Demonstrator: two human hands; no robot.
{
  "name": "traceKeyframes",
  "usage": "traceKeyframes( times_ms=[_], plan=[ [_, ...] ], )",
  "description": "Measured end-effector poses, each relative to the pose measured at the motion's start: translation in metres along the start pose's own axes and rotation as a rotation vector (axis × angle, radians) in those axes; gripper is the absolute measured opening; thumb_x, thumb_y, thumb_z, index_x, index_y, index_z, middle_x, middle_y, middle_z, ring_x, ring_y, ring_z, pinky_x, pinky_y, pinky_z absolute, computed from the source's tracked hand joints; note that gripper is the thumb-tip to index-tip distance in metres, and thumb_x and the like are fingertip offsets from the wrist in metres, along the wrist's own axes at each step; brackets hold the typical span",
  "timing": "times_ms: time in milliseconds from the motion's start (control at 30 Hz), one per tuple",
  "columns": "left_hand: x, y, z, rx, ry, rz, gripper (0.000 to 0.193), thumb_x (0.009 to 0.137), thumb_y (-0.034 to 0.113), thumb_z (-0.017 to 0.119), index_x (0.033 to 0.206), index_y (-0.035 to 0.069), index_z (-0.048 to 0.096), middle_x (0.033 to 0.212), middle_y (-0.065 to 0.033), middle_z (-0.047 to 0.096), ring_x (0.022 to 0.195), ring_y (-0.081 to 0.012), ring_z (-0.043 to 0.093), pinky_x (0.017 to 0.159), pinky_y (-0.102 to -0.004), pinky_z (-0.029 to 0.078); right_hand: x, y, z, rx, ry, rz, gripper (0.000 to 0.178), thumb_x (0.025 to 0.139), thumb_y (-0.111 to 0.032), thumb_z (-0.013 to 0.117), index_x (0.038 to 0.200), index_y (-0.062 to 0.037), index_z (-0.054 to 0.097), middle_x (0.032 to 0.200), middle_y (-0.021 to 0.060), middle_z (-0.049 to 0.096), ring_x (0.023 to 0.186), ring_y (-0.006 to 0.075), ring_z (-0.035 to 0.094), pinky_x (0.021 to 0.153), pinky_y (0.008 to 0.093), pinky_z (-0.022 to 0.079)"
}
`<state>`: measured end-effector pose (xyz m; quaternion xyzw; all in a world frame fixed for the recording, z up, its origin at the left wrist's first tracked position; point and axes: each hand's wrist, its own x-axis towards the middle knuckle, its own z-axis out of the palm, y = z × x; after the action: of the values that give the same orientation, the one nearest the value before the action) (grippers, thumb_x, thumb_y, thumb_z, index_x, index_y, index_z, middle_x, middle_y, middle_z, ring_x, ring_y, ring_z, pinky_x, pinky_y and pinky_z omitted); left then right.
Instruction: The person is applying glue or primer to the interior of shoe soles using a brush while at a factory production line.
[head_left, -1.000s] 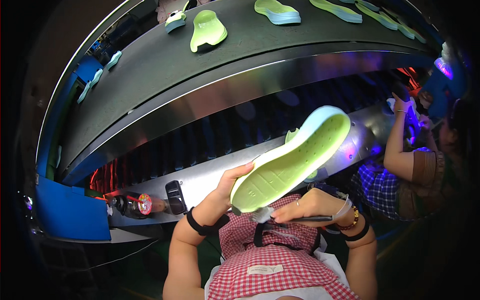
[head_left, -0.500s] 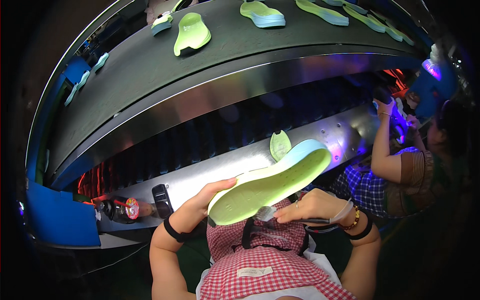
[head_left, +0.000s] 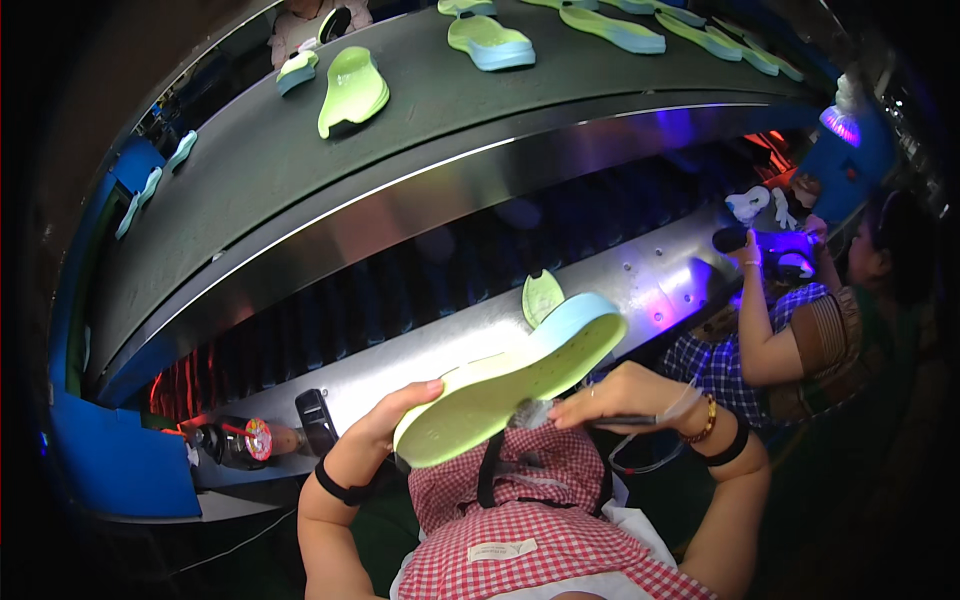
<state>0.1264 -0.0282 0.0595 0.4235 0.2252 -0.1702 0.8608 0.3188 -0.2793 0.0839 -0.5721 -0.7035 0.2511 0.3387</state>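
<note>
My left hand (head_left: 385, 412) is closed on the near-left end of a shoe sole (head_left: 500, 395), its thumb over the upper edge. The sole is yellow-green with a light blue outer side at its far right end, and it is tilted so its broad green face shows. In my right hand (head_left: 632, 393) is a brush (head_left: 534, 412) with a dark handle. Its pale bristles are at the lower edge of the sole; whether they touch it is hard to tell. A clear tube (head_left: 650, 458) hangs by my right wrist.
Several soles (head_left: 492, 42) lie on a dark conveyor belt (head_left: 420, 115). On the metal ledge (head_left: 480, 325) are a small green sole (head_left: 542, 299), a black phone (head_left: 316, 420) and a drink cup (head_left: 240, 441). At the right a co-worker (head_left: 775, 345) handles a shoe in purple light.
The sole and both hands stay together, with the sole turned slightly and the brush now farther right along its lower edge. The whole view has shifted a little. The co-worker's hands have lowered.
</note>
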Motion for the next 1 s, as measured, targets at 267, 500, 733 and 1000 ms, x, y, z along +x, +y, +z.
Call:
traceKeyframes(
  times_ms=[267, 500, 733, 1000],
  plan=[
    [-0.002, -0.01, -0.011, 0.001, 0.164, 0.017, 0.05, 0.082, 0.031, 0.054, 0.117, -0.004, 0.047, 0.106, -0.0183, 0.057, 0.089, -0.022, 0.06, 0.077, -0.0293, 0.048, -0.009, 0.014, -0.002, 0.049, 0.025, 0.099, 0.019, 0.078, -0.013, 0.06, 0.097, -0.0078, 0.062, 0.099, 0.0085, 0.063, 0.09, 0.0219, 0.061, 0.076, 0.0288, 0.049],
    [0.036, -0.039, 0.006, -0.397, -0.008, 0.098, 0.056, 0.085, 0.032, 0.043, 0.125, -0.006, 0.036, 0.119, -0.0229, 0.048, 0.104, -0.033, 0.052, 0.091, -0.0398, 0.042, 0.019, 0.003, 0.042, 0.565, 0.26, 0.335, 0.022, 0.078, -0.007, 0.062, 0.1, -0.0017, 0.062, 0.089, 0.0069, 0.065, 0.068, 0.0086, 0.059, 0.061, 0.0205, 0.049],
    [0.06, -0.081, -0.008, -0.383, 0.129, 0.157, 0.054, 0.083, 0.029, 0.045, 0.124, -0.006, 0.037, 0.116, -0.0229, 0.05, 0.099, -0.0315, 0.054, 0.089, -0.0377, 0.043, 0.012, 0.033, 0.081, 0.663, 0.391, 0.494, 0.018, 0.077, -0.009, 0.063, 0.093, 0.0003, 0.064, 0.086, 0.0082, 0.065, 0.078, 0.0107, 0.059, 0.07, 0.0216, 0.047],
    [0.064, -0.083, -0.015, -0.54, 0.055, 0.229, 0.053, 0.083, 0.028, 0.047, 0.123, -0.005, 0.038, 0.114, -0.0229, 0.051, 0.098, -0.032, 0.056, 0.086, -0.0382, 0.045, 0.006, 0.052, 0.068, 0.48, 0.697, 0.498, 0.014, 0.077, -0.007, 0.062, 0.089, 0.0006, 0.064, 0.078, 0.0082, 0.065, 0.07, 0.011, 0.06, 0.062, 0.0218, 0.048]
  ],
)
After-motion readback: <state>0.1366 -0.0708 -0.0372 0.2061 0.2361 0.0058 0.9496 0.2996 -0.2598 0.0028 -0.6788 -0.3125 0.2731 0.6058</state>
